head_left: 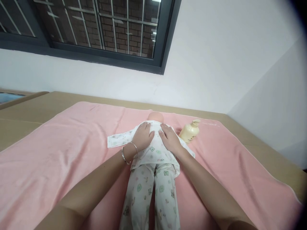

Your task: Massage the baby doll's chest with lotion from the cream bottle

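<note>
- The doll (pixel 155 155) lies lengthwise on the pink cloth (pixel 72 150), its legs toward the wearer and its round, bare head (pixel 155 116) at the far end; whether it is face up or face down is hard to tell from here.
- It wears a white printed top (pixel 157 140) and matching trousers (pixel 166 191), the legs slightly parted.
- The left hand (pixel 143 136) and right hand (pixel 169 138) rest flat on the upper part of the top, fingers extended toward the head, grasping nothing; the doll's trunk is directly beneath both palms, with a strip of fabric showing between the thumbs.
- One sleeve (pixel 120 140) stretches out past the left hand; bangles (pixel 123 155) circle that wrist.
- A cream pump bottle (pixel 190 131) is on the cloth near the right hand.
- Beyond the cloth are a tan surface (pixel 261 150), a white wall (pixel 203 54) and a barred window (pixel 129 32).
</note>
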Demonstrator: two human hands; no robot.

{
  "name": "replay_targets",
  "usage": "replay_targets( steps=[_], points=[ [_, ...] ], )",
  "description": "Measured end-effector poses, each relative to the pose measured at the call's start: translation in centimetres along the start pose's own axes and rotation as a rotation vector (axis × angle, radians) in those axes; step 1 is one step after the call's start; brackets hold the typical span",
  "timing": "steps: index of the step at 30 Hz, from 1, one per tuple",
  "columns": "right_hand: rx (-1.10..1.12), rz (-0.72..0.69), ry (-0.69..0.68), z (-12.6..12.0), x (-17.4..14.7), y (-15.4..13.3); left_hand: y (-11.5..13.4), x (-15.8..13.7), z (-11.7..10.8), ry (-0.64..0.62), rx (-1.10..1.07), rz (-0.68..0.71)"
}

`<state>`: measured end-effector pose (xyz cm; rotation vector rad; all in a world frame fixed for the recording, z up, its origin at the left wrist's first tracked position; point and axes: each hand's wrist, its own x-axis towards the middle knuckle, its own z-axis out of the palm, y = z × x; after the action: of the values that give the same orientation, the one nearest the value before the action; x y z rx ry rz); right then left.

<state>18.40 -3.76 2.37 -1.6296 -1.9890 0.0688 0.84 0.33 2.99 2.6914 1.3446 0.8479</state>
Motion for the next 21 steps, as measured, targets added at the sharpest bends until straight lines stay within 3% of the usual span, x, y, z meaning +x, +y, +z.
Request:
replay_targets(
  steps=[4,9,14,16,21],
  points=[
    [-0.132,0.078,-0.032,-0.4,0.0,-0.7,0.9,-0.5,-0.6,-0.019,0.134,-0.021],
    [-0.249,-0.055,-0.062,-1.2,-1.9,-4.6,3.7,-1.8,-2.7,0.002,0.341,-0.011],
    [-0.233,-0.123,-0.118,-2.5,-3.8,-7.5,5.3,-1.9,-5.2,-0.24,0.286,0.087],
    [-0.16,-0.104,-0.106,-3.1,-3.8,-7.7,5.1,-1.5,-5.5,-0.281,0.255,0.069],
    [-0.043,-0.007,0.015,-2.5,-1.9,-5.1,3.4,-0.8,-3.4,-0.061,0.209,0.0]
  ],
)
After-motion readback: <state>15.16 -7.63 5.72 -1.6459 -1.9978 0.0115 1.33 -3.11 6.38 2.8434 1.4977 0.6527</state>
